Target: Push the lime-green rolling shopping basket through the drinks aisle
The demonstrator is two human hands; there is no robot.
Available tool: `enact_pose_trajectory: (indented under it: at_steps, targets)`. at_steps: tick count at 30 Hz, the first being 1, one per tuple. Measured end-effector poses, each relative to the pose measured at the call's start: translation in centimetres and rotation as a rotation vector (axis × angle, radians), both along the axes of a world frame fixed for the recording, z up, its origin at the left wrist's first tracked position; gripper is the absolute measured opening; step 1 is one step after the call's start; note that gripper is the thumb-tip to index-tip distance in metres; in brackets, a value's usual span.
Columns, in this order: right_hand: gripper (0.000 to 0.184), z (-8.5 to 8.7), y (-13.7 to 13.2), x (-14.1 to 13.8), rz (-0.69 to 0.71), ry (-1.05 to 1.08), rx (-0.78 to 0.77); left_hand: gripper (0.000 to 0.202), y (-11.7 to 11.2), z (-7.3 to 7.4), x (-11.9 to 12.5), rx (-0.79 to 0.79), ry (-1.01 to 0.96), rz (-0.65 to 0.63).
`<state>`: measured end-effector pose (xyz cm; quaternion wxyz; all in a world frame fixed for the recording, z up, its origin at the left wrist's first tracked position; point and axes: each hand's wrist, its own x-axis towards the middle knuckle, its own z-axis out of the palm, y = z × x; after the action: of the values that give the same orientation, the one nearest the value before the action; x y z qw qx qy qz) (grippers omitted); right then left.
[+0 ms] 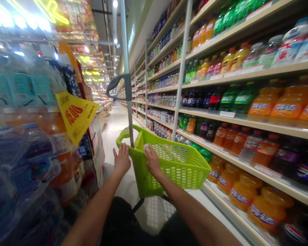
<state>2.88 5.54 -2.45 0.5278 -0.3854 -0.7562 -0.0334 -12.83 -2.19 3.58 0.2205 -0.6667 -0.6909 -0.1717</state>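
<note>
A lime-green rolling shopping basket (169,171) stands in front of me, with openwork sides and a grey pull handle (118,89) raised on a metal pole. At the basket's near left rim, below the green carry grip, my left hand (122,160) rests with its fingers stretched forward and the thumb apart. My right hand (153,160) is closed on a crumpled white wipe (146,149), pressed near the basket's top edge just right of the pole. Part of the wipe is hidden under the fingers. No goods show inside the basket.
Shelves (246,119) of bottled drinks run along the right, close to the basket. On the left, wrapped bottle packs (28,143) are stacked, with a yellow price sign (76,115) sticking out. A tiled aisle (115,119) stretches ahead between them.
</note>
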Motion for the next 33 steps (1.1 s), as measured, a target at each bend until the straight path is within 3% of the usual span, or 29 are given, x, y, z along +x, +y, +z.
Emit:
enact_pose_trajectory:
  at_steps: [6, 9, 11, 15, 17, 20, 26, 28, 30, 33]
  targets:
    - [0.053, 2.0, -1.8, -3.1, 0.173, -0.057, 0.098, 0.064, 0.1, 0.2, 1.1, -0.046, 0.017, -0.023]
    - [0.049, 2.6, -1.9, -4.3, 0.114, -0.017, 0.054, 0.063, 0.0, 0.2, 1.4, -0.067, 0.032, -0.019]
    - [0.048, 2.3, -1.3, -4.2, 0.071, 0.012, -0.003, 0.065, 0.0, 0.1, 1.3, -0.076, 0.045, -0.021]
    - [0.044, 1.1, -0.3, -2.3, 0.134, -0.02, -0.013, 0.066, 0.1, 0.0, 0.9, -0.068, 0.045, -0.033]
    - [0.042, 1.5, -0.5, -1.6, 0.164, -0.025, 0.022, 0.066, 0.2, -0.1, 0.9, -0.055, 0.028, -0.033]
    - [0.04, 4.7, -1.2, -1.5, 0.197, -0.007, 0.154, 0.066, 0.1, -0.3, 1.0, -0.032, 0.007, -0.03]
    - [0.043, 17.2, -0.8, -3.3, 0.173, -0.11, 0.381, 0.069, 0.1, -0.2, 0.6, -0.042, -0.005, -0.007]
    - [0.044, 20.0, -0.2, -3.7, 0.162, -0.199, 0.418, 0.07, 0.2, -0.1, 0.3, -0.055, -0.001, -0.006]
    - [0.043, 20.9, 0.4, -3.8, 0.17, -0.315, 0.429, 0.071, 0.3, -0.1, 0.1, -0.059, 0.006, -0.011]
    - [0.041, 18.4, 0.7, -3.5, 0.209, -0.5, 0.407, 0.072, 0.4, -0.3, -0.1, -0.051, 0.008, -0.019]
